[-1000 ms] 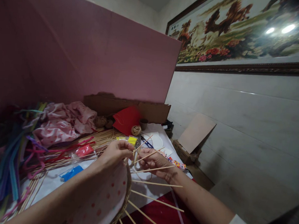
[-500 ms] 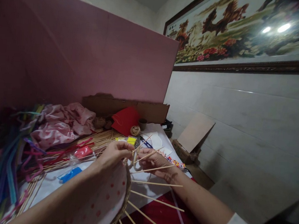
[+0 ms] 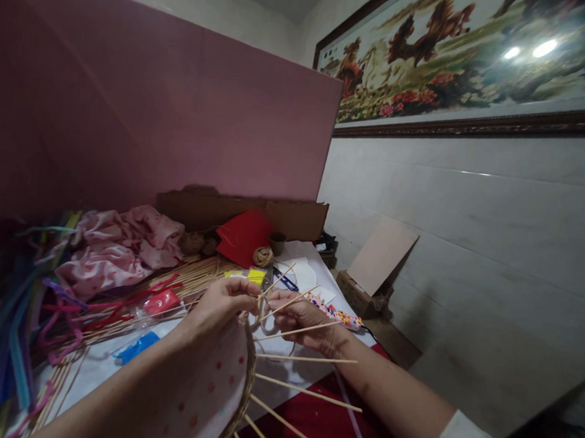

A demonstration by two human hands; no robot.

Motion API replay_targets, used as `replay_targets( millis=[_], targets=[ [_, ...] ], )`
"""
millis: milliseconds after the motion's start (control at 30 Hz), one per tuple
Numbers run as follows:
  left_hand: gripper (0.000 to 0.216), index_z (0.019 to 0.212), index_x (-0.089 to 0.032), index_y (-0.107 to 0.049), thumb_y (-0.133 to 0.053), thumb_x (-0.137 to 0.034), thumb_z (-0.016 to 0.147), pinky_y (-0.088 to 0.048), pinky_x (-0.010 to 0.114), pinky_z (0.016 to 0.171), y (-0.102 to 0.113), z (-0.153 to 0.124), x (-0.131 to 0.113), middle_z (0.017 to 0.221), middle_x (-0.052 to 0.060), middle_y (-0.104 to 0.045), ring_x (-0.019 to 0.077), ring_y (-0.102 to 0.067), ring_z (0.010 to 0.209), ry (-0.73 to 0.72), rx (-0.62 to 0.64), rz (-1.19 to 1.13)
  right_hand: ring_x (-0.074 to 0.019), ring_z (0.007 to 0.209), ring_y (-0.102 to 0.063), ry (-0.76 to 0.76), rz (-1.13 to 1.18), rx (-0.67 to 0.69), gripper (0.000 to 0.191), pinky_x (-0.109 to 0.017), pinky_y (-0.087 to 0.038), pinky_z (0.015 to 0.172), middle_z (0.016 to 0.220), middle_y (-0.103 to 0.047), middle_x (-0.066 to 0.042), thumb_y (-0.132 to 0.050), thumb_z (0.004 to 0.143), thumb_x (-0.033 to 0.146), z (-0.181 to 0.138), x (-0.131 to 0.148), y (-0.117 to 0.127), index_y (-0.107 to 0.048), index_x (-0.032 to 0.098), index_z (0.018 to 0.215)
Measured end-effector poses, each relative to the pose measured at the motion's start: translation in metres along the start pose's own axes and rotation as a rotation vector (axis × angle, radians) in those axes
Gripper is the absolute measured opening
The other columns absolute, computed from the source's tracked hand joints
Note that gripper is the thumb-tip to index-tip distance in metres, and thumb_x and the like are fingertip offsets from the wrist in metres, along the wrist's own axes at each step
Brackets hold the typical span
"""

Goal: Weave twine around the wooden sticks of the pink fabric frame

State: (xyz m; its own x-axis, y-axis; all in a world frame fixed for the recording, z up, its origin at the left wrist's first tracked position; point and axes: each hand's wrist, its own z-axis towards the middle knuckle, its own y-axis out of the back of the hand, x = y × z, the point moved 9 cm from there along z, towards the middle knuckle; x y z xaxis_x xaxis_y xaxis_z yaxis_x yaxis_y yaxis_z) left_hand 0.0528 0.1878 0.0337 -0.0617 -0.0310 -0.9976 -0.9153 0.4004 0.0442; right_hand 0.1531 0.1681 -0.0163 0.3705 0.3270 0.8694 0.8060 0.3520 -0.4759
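A round woven piece (image 3: 247, 382) lies tilted under my left forearm, its face covered in white fabric with red dots (image 3: 210, 387). Several thin wooden sticks (image 3: 310, 392) fan outward from its rim. At the upper edge of the piece, my left hand (image 3: 226, 302) pinches a wooden stick (image 3: 279, 280) near its base. Across from it, my right hand (image 3: 300, 321) is closed on a beige cord (image 3: 264, 324), which loops between the sticks by the rim. The fingertips of both hands almost meet, and the right fingers are partly behind the sticks.
A ball of cord (image 3: 262, 256), a red sheet (image 3: 245, 237) and a blue cutter (image 3: 285, 280) lie behind my hands. Pink dotted cloth (image 3: 120, 240), loose sticks (image 3: 204, 266), pipe cleaners (image 3: 13, 346) and a blue packet (image 3: 137, 347) crowd the left. Cardboard (image 3: 383, 255) leans at the wall.
The view has shifted slightly. My right fingers have moved a little closer to the left fingertips, and the cord loop looks narrower. Both hands keep their hold.
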Motion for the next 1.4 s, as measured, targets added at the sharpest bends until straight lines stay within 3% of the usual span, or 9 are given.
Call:
replay_targets(
  millis=[467, 633, 800, 867, 1233, 1400],
  targets=[
    [0.018, 0.074, -0.017, -0.064, -0.065, -0.014, 0.056, -0.036, 0.026, 0.055, 0.000, 0.000, 0.001, 0.062, 0.001, -0.066, 0.0139, -0.055, 0.058, -0.015, 0.005, -0.028, -0.0020, 0.036, -0.020, 0.028, 0.022, -0.042, 0.016, -0.017, -0.010, 0.034, 0.046, -0.031, 0.012, -0.072, 0.070, 0.024, 0.002, -0.002, 0.001, -0.060, 0.018, 0.078],
    [0.017, 0.073, -0.016, -0.065, -0.065, -0.014, 0.056, -0.038, 0.027, 0.060, 0.000, 0.003, 0.002, 0.063, 0.003, -0.067, 0.0153, -0.057, 0.061, -0.030, 0.015, -0.016, -0.0009, 0.036, -0.021, 0.072, -0.032, -0.052, 0.018, -0.017, -0.011, 0.035, 0.048, -0.037, 0.011, -0.072, 0.071, 0.030, 0.004, 0.001, 0.005, -0.064, 0.016, 0.079],
    [0.018, 0.073, -0.016, -0.065, -0.065, -0.014, 0.056, -0.037, 0.026, 0.059, 0.001, 0.004, 0.003, 0.063, 0.002, -0.066, 0.0145, -0.056, 0.060, -0.038, 0.012, -0.011, -0.0020, 0.042, -0.040, 0.084, -0.094, -0.051, 0.020, -0.016, -0.025, 0.040, 0.055, -0.054, 0.004, -0.077, 0.065, 0.026, 0.005, 0.009, 0.002, -0.065, 0.011, 0.072],
    [0.018, 0.074, -0.016, -0.065, -0.065, -0.014, 0.056, -0.036, 0.025, 0.058, 0.001, 0.004, 0.005, 0.062, 0.002, -0.066, 0.0133, -0.054, 0.058, -0.025, 0.007, -0.005, -0.0023, 0.042, -0.040, 0.073, -0.112, -0.051, 0.020, -0.017, -0.026, 0.041, 0.055, -0.056, 0.003, -0.077, 0.065, 0.025, 0.004, 0.011, 0.001, -0.065, 0.011, 0.073],
    [0.018, 0.073, -0.015, -0.065, -0.066, -0.017, 0.055, -0.036, 0.024, 0.053, 0.003, 0.006, 0.008, 0.061, 0.003, -0.066, 0.0131, -0.054, 0.055, -0.010, -0.007, 0.009, -0.0020, 0.041, -0.035, 0.102, -0.080, -0.076, 0.021, -0.018, -0.018, 0.039, 0.052, -0.048, 0.007, -0.077, 0.060, 0.021, 0.005, 0.014, 0.003, -0.060, 0.014, 0.070],
    [0.019, 0.075, -0.016, -0.065, -0.066, -0.018, 0.056, -0.033, 0.024, 0.049, 0.003, 0.006, 0.008, 0.062, 0.004, -0.066, 0.0132, -0.053, 0.056, -0.003, -0.010, 0.020, -0.0016, 0.039, -0.022, 0.102, -0.046, -0.068, 0.020, -0.020, -0.009, 0.038, 0.048, -0.037, 0.011, -0.074, 0.061, 0.020, 0.006, 0.011, 0.003, -0.059, 0.015, 0.072]
  ],
)
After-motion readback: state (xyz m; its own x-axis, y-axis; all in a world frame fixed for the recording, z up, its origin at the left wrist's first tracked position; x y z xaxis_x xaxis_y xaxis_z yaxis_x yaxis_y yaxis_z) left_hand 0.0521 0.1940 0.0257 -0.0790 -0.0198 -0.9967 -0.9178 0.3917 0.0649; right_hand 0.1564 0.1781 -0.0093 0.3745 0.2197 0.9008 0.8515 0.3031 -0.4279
